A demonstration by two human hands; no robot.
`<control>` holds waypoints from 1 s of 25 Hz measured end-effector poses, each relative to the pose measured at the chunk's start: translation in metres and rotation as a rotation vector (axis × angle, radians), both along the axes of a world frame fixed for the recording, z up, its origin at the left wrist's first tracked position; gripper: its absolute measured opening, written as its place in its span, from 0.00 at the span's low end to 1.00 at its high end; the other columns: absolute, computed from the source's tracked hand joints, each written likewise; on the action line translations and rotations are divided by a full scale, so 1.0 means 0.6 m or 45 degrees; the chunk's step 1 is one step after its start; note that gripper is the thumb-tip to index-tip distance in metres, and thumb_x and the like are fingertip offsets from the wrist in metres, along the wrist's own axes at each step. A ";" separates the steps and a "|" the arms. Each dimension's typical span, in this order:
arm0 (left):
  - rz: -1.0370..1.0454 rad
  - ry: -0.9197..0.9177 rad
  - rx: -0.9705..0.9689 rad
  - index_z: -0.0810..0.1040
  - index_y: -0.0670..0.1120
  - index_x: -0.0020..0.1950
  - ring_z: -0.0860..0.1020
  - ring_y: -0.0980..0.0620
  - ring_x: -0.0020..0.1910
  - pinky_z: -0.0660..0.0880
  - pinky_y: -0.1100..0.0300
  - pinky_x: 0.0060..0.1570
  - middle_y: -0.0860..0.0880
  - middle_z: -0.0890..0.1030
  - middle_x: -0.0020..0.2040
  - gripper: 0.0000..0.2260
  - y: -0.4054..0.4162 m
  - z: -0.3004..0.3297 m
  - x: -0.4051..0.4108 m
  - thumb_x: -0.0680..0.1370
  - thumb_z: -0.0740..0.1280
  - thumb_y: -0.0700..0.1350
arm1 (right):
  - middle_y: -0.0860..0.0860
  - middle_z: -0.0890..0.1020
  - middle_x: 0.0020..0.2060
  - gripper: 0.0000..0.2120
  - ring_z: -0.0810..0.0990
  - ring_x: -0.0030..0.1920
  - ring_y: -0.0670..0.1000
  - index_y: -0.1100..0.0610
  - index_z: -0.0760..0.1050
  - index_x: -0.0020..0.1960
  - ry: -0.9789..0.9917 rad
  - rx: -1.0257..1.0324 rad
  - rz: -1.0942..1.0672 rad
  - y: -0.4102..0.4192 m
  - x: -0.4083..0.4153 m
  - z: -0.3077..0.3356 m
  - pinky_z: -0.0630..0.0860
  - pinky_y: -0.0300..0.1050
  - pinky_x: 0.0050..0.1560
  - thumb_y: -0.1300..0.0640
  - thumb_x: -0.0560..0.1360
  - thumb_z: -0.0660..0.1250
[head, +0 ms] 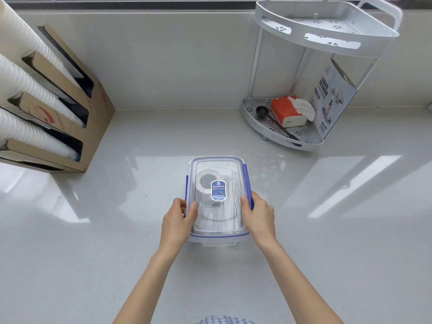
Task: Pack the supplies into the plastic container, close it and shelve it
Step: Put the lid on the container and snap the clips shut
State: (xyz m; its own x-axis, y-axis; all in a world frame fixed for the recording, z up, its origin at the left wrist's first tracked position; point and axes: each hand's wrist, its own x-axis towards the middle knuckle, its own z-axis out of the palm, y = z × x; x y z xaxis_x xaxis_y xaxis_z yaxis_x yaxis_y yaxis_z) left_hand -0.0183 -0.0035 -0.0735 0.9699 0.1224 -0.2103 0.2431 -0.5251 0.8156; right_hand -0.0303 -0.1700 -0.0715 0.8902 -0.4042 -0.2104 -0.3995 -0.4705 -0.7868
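Note:
A clear plastic container (218, 237) with a blue-trimmed lid (218, 164) sits on the white counter in the middle of the head view. Through the lid I make out a roll of tape (205, 181) and some clear items. A blue label (218, 190) is stuck on the lid's top. My left hand (178, 222) grips the container's left side, thumb on the lid, fingers over the left blue latch. My right hand (257, 215) grips the right side at the right blue latch (247, 178), thumb on the lid's edge. The near-end clear latch (218, 243) sticks outward.
A white two-tier corner shelf (327, 40) stands at the back right; its lower tier (280, 136) holds a red tissue pack (286, 111), a black scoop and a leaflet. At the left, a cardboard dispenser (77, 118) holds stacks of white cups.

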 end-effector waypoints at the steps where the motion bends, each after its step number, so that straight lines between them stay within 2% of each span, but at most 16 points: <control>1: 0.028 0.014 -0.027 0.71 0.41 0.51 0.72 0.47 0.42 0.68 0.58 0.38 0.44 0.75 0.43 0.13 -0.002 0.000 0.000 0.76 0.61 0.51 | 0.56 0.79 0.38 0.17 0.74 0.43 0.58 0.63 0.74 0.57 -0.025 0.012 0.001 0.000 -0.002 0.001 0.69 0.45 0.44 0.53 0.78 0.56; 3: 0.102 0.105 -0.107 0.68 0.40 0.62 0.72 0.47 0.50 0.69 0.56 0.50 0.43 0.73 0.55 0.20 -0.001 -0.005 0.004 0.76 0.62 0.51 | 0.52 0.76 0.35 0.15 0.72 0.39 0.55 0.63 0.75 0.55 -0.069 0.017 0.011 0.001 -0.006 0.001 0.66 0.42 0.41 0.54 0.78 0.56; 5: 0.109 0.279 -0.176 0.66 0.36 0.65 0.72 0.43 0.57 0.68 0.52 0.59 0.40 0.73 0.60 0.26 0.004 -0.011 0.007 0.75 0.61 0.55 | 0.49 0.73 0.32 0.14 0.71 0.34 0.51 0.62 0.75 0.54 -0.088 0.010 0.017 0.002 -0.008 0.001 0.64 0.41 0.33 0.54 0.79 0.56; 6: 0.085 0.332 -0.202 0.68 0.35 0.62 0.73 0.42 0.56 0.69 0.52 0.56 0.40 0.75 0.56 0.28 0.006 -0.014 0.008 0.75 0.61 0.57 | 0.47 0.72 0.30 0.14 0.69 0.33 0.50 0.62 0.75 0.54 -0.090 0.005 0.020 0.002 -0.008 0.001 0.63 0.41 0.31 0.54 0.79 0.56; 7: 0.063 0.344 -0.226 0.71 0.35 0.58 0.74 0.44 0.50 0.70 0.55 0.50 0.42 0.76 0.49 0.27 0.007 -0.014 0.008 0.74 0.61 0.59 | 0.47 0.72 0.30 0.14 0.69 0.32 0.49 0.62 0.75 0.54 -0.091 0.004 0.023 0.002 -0.009 0.001 0.64 0.40 0.32 0.54 0.79 0.56; 8: 0.063 0.331 -0.240 0.73 0.37 0.53 0.73 0.47 0.45 0.69 0.58 0.44 0.45 0.75 0.43 0.25 0.007 -0.011 0.006 0.73 0.62 0.59 | 0.48 0.73 0.32 0.14 0.70 0.34 0.50 0.62 0.75 0.55 -0.095 0.006 0.025 0.002 -0.009 0.001 0.65 0.40 0.35 0.54 0.79 0.56; 9: 0.086 0.298 -0.252 0.73 0.37 0.54 0.72 0.48 0.43 0.69 0.59 0.42 0.47 0.74 0.42 0.24 0.006 -0.009 0.005 0.74 0.62 0.58 | 0.49 0.75 0.35 0.14 0.71 0.36 0.51 0.61 0.75 0.56 -0.100 0.014 0.025 0.002 -0.009 0.000 0.66 0.40 0.39 0.54 0.79 0.56; 12: 0.140 0.226 -0.178 0.71 0.41 0.60 0.75 0.44 0.52 0.73 0.52 0.54 0.43 0.76 0.55 0.23 0.005 -0.010 0.007 0.73 0.64 0.56 | 0.51 0.76 0.38 0.15 0.72 0.38 0.52 0.62 0.75 0.56 -0.109 0.032 0.030 0.001 -0.009 -0.002 0.67 0.42 0.41 0.54 0.79 0.56; 15: 0.152 0.173 -0.119 0.69 0.43 0.63 0.74 0.45 0.52 0.72 0.53 0.56 0.41 0.74 0.59 0.26 0.003 -0.008 0.005 0.71 0.65 0.58 | 0.52 0.76 0.38 0.15 0.71 0.38 0.53 0.63 0.74 0.57 -0.106 0.023 0.028 0.001 -0.009 -0.005 0.67 0.42 0.42 0.54 0.79 0.56; 17: 0.157 0.181 -0.076 0.70 0.43 0.64 0.72 0.47 0.50 0.69 0.55 0.53 0.41 0.74 0.58 0.24 0.001 -0.006 0.003 0.74 0.63 0.55 | 0.52 0.76 0.38 0.16 0.72 0.39 0.53 0.63 0.74 0.57 -0.100 0.022 0.022 0.001 -0.008 -0.008 0.67 0.43 0.42 0.54 0.79 0.56; 20: 0.109 0.139 -0.047 0.77 0.44 0.51 0.73 0.46 0.44 0.67 0.57 0.45 0.38 0.76 0.52 0.16 0.002 -0.003 0.000 0.74 0.62 0.55 | 0.54 0.77 0.39 0.18 0.71 0.39 0.53 0.63 0.72 0.60 -0.084 0.011 0.025 0.001 -0.007 -0.012 0.66 0.42 0.43 0.53 0.79 0.55; 23: 0.081 0.116 -0.054 0.77 0.44 0.54 0.72 0.48 0.42 0.66 0.59 0.45 0.42 0.74 0.48 0.16 0.001 0.002 -0.003 0.76 0.60 0.54 | 0.60 0.82 0.46 0.19 0.71 0.41 0.52 0.63 0.71 0.63 -0.089 -0.001 0.027 0.001 -0.007 -0.016 0.66 0.41 0.44 0.52 0.79 0.55; 25: 0.047 0.067 -0.027 0.76 0.43 0.55 0.71 0.50 0.40 0.65 0.60 0.45 0.45 0.73 0.46 0.16 -0.001 0.005 -0.005 0.77 0.58 0.52 | 0.59 0.81 0.43 0.19 0.71 0.41 0.52 0.62 0.71 0.62 -0.097 -0.005 0.028 0.001 -0.008 -0.017 0.66 0.41 0.43 0.52 0.79 0.55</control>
State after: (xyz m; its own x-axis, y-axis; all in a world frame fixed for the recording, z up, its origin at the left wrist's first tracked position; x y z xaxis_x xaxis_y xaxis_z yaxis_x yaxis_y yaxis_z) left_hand -0.0211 -0.0041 -0.0704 0.9523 0.1530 -0.2642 0.3052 -0.4976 0.8120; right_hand -0.0352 -0.1694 -0.0816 0.9123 -0.3849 -0.1400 -0.3280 -0.4819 -0.8125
